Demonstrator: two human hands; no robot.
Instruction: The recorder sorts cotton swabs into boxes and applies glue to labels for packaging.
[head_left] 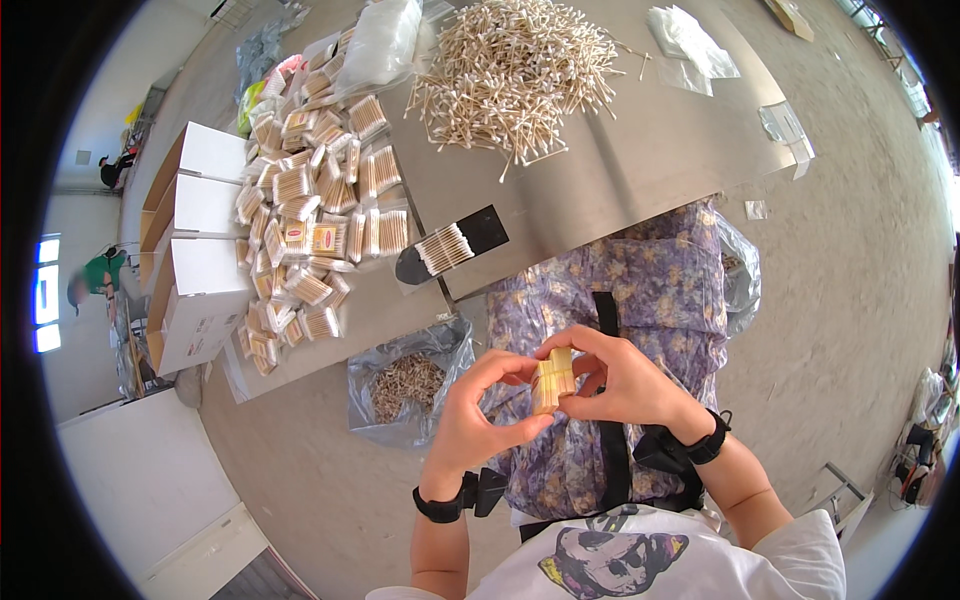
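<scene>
Yellow bundle (553, 380) of what look like small banded slips, held between 2 hands above the floral apron (590, 265), well apart from the worktop (700, 130). Uneven finger pressure or a slackening band could fan the slips and spill them onto the apron. Left hand (470, 415): arched, its thumb and fingertips on the bundle's left side. Right hand (635, 383): narrower, pinching the opposite side.

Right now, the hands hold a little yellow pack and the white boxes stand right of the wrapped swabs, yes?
Not quite: in the head view, the white boxes stand left of the wrapped swabs, not right. The left hand and right hand do hold a little yellow pack.
</scene>
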